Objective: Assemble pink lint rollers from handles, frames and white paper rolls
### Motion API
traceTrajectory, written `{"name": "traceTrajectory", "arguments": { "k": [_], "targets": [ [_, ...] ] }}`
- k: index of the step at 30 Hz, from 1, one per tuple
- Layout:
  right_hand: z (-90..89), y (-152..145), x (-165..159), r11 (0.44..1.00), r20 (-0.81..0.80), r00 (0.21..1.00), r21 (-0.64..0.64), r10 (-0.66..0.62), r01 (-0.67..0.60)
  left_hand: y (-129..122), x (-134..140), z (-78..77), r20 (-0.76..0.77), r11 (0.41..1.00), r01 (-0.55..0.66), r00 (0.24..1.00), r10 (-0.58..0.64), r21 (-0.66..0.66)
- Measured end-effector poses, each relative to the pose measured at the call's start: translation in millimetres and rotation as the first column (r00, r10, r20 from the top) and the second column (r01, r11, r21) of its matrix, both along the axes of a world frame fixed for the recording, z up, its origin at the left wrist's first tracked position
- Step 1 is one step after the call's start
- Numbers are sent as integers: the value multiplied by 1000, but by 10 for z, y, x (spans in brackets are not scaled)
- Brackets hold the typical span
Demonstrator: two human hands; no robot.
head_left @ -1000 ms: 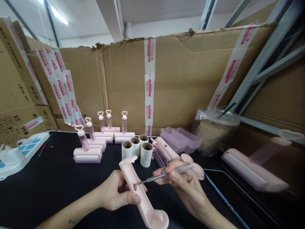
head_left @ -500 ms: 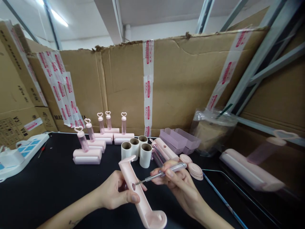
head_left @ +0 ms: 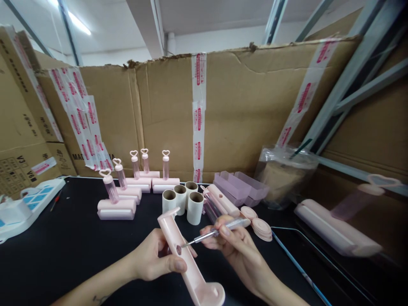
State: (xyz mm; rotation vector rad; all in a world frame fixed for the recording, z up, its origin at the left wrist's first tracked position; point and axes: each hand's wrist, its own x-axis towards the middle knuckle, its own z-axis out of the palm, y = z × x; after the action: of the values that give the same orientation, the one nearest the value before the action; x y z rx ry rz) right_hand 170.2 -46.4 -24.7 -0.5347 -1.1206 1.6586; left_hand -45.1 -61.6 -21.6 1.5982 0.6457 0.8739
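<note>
I see a pale pink holder (head_left: 194,276), a silver screwdriver shaft (head_left: 203,236), black table (head_left: 47,259), white tubes (head_left: 194,212), lilac trays (head_left: 232,188), and red-printed white tape (head_left: 199,117) on brown cardboard (head_left: 165,114).

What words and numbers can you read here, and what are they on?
"V3": brown cardboard box at left.
"V6": same box.
"MA…A", middle under tape: tall brown cardboard wall behind.
Red print on white plastic tape strips: too small to read.
Other dark print on the box: too blurred.
</note>
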Motion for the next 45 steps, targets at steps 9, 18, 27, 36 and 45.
{"name": "traceTrajectory", "arguments": {
  "k": [9, 18, 27, 36, 45],
  "targets": [
    [207, 17, 85, 968, -7, 977, 129, -214, 213, -25, -50, 51, -243, 977, 64, 970, -12, 205],
    [335, 22, 238, 880, -24, 931, 317, -365, 354, 80, -102, 6, -193, 913, -29, 974, 118, 408],
    [176, -6, 171, 868, 108, 935, 421, -338, 265, 60, -37, -117, -146, 950, -122, 975, 169, 286],
    [145, -28, 213, 845, 134, 942, 492, -309, 207, 21, -106, 84, -120, 993, 15, 993, -1, 114],
    [150, -64, 204, 838, 140, 951, 520, -275, 165, -11, -119, 72, -158, 982, 28, 987, 1, 185]
  ]
}}
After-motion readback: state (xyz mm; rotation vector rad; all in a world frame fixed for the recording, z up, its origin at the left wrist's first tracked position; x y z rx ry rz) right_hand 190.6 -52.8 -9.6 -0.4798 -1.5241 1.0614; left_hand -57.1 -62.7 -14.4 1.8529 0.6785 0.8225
